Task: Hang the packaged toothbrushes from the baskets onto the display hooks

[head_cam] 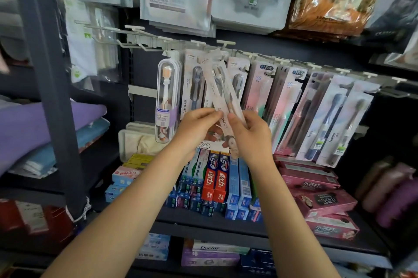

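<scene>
Shop shelving, toothbrush pack (222,94) between fingers (235,119)

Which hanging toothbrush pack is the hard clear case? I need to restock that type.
The leftmost hanging pack, the clear capsule case with an orange-and-white brush and a purple label band. The others in the row are flat card packs, including the one both hands hold.

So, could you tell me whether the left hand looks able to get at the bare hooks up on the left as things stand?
Probably yes, once freed: the bare hooks jut out with nothing hanging before them, but the left hand is pinching the toothbrush pack together with the right hand.
</scene>
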A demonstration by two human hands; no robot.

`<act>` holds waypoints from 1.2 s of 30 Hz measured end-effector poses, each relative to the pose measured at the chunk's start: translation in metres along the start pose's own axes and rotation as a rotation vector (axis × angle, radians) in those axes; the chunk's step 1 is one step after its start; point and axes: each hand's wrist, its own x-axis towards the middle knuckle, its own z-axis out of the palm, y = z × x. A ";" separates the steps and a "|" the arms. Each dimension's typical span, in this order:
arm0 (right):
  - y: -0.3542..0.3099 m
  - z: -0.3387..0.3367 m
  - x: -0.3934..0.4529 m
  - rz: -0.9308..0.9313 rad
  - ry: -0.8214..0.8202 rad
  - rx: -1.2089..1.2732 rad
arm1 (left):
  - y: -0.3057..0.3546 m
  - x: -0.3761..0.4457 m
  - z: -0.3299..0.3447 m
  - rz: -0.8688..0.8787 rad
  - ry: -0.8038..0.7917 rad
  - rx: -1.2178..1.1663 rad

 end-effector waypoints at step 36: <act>0.068 0.060 -0.005 0.622 -0.250 0.264 | -0.092 0.021 -0.016 -0.103 0.360 0.245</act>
